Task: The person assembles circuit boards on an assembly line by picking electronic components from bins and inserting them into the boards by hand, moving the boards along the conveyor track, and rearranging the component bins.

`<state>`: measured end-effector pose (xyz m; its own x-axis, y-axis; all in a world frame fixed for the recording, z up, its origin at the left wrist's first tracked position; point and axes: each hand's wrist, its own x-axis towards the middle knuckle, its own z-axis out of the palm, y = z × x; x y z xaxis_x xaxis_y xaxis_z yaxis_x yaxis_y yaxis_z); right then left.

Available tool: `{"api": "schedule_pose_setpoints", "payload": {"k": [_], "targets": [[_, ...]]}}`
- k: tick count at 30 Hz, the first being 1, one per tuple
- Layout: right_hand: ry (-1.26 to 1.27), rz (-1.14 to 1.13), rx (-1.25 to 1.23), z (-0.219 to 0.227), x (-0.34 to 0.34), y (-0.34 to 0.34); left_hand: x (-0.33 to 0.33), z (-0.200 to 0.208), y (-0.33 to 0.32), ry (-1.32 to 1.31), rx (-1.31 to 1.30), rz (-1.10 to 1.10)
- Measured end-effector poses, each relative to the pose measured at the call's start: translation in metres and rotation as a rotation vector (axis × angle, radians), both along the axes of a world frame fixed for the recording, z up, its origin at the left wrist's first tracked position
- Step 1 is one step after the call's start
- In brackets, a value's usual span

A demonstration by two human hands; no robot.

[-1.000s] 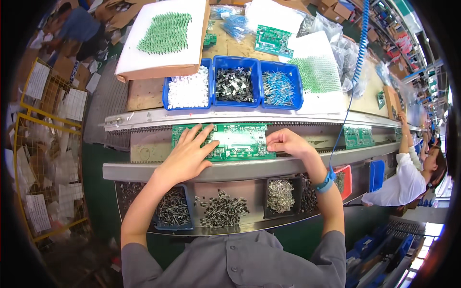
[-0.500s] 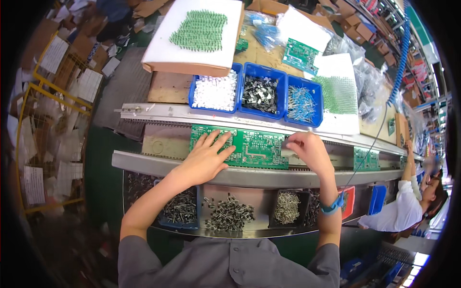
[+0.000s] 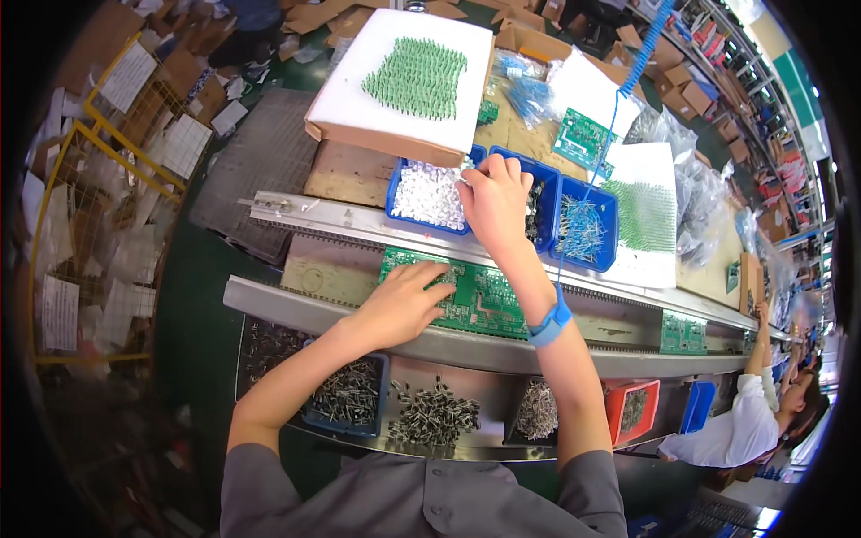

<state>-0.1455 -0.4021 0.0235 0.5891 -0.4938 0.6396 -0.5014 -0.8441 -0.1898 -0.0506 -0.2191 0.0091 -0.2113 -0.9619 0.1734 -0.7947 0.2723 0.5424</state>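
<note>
My left hand lies over the left part of a green circuit board, its fingers stretched out and touching the board. The board sits between the two metal rails. My right hand, with a blue wrist strap behind it, is at the right edge of a blue bin of small white parts. Its fingers are bent together; what they hold, if anything, is hidden. Partly behind that hand is a blue bin of black parts. To its right stands a blue bin of blue leaded components.
A carton topped with white foam holds rows of green parts. Along the near rail are heaped black leaded components, a blue tray and a red bin. A coiled blue cord hangs at right; a co-worker sits farther right.
My right hand has moved from the board's right end up and left to the blue bins. My left hand stays on the board. The whole view has shifted slightly.
</note>
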Motion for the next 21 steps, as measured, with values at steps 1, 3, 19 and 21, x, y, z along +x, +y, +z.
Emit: {"api": "schedule_pose_setpoints", "payload": {"k": [1, 3, 19, 21], "targets": [[0.042, -0.031, -0.013, 0.0, 0.004, 0.001, 0.003, 0.004, -0.002, 0.0, -0.001, 0.004], [0.095, -0.067, -0.035, -0.004, 0.008, -0.003, 0.01, 0.015, -0.009, 0.181, 0.05, 0.153], [-0.079, 0.037, 0.067, 0.013, -0.022, 0.01, 0.031, 0.014, -0.09, -0.067, -0.308, 0.496], [-0.076, 0.055, 0.131, 0.017, -0.038, 0.018, 0.031, 0.01, -0.096, -0.118, -0.338, 0.496]]}}
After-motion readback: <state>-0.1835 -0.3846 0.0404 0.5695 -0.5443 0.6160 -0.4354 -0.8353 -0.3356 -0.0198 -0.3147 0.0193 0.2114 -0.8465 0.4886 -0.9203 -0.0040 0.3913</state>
